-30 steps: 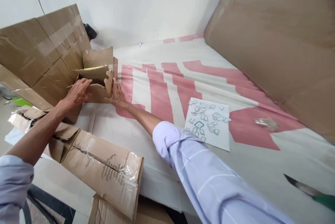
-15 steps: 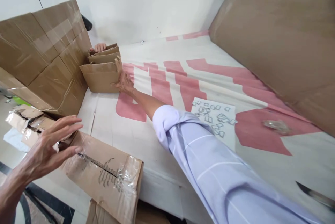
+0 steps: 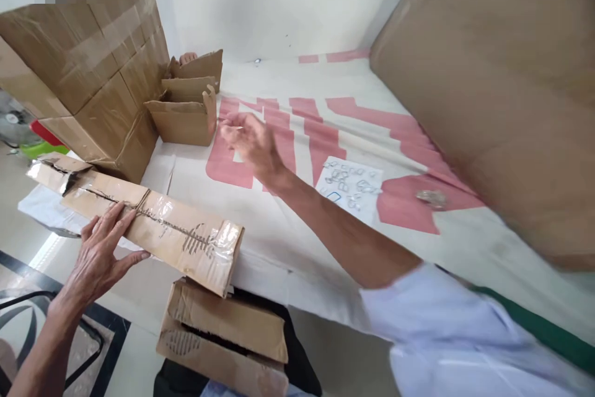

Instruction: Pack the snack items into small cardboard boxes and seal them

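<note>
A long cardboard box (image 3: 171, 217) lies along the near edge of the table, taped and marked with dark pen strokes. The left hand (image 3: 105, 245) rests on it with fingers laid flat on top and thumb spread wide along the near side. Beyond the long box, the right hand (image 3: 253, 140) hangs over the table with its fingers loosely curled; whether they pinch anything I cannot tell. Past the long box stands a small open box (image 3: 183, 121), just beside the right fingertips, and another person's fingers (image 3: 188, 58) show farther back. Behind the left part of the long box rises a big taped box (image 3: 106, 69). Off to its right lie a white paper (image 3: 353, 183) with small loops on it and, farther out, a clear packet (image 3: 431, 199). Below its right end sits a worn box (image 3: 227, 335) with a slit top
</note>
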Available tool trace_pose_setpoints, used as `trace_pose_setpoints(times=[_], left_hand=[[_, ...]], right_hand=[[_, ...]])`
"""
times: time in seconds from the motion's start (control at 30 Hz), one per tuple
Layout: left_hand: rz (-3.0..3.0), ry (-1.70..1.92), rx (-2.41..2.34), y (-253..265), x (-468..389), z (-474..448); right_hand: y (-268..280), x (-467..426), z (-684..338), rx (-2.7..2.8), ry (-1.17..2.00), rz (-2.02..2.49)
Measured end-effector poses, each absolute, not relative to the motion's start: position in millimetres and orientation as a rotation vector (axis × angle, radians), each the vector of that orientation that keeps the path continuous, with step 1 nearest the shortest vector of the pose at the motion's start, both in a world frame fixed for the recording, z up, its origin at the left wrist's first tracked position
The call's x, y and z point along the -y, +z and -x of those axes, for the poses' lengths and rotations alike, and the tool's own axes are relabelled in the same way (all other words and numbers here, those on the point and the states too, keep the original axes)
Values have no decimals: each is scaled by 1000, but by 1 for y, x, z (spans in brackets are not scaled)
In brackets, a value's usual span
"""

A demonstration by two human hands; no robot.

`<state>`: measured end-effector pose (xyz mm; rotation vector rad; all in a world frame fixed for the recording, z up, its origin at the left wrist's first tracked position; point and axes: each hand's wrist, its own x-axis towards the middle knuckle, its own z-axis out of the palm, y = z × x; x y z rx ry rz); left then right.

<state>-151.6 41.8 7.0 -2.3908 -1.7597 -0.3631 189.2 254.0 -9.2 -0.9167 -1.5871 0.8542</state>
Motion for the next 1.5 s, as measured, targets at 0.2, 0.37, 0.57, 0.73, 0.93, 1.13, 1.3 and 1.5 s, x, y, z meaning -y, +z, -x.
trace_pose_setpoints(times=[0.2, 0.37, 0.57, 0.73, 0.93, 1.13, 1.3, 1.5], left_hand=[[2271, -476, 1790, -12, -34, 113], [2222, -581, 1792, -28, -20, 72], [2219, -679, 1834, -23, -9, 45], [2088, -1055, 1919, -14, 20, 48], [2358, -1358, 2398, -61, 56, 59], [2536, -1485, 2646, -99, 67, 57], [2630, -1550, 2703, -92, 57, 62], [2871, -1391, 2650, -88, 51, 71]], right_hand=[[51, -87, -250, 1807, 775, 786], [4, -71, -270, 1837, 584, 942], [-38, -52, -288, 1880, 601, 1080], [-57, -7, -288, 1921, 639, 1109], [-96, 37, -279, 1945, 689, 1229], [-116, 48, -274, 2083, 723, 1223], [-130, 47, -267, 2102, 743, 1263], [-131, 39, -263, 1891, 834, 1377]])
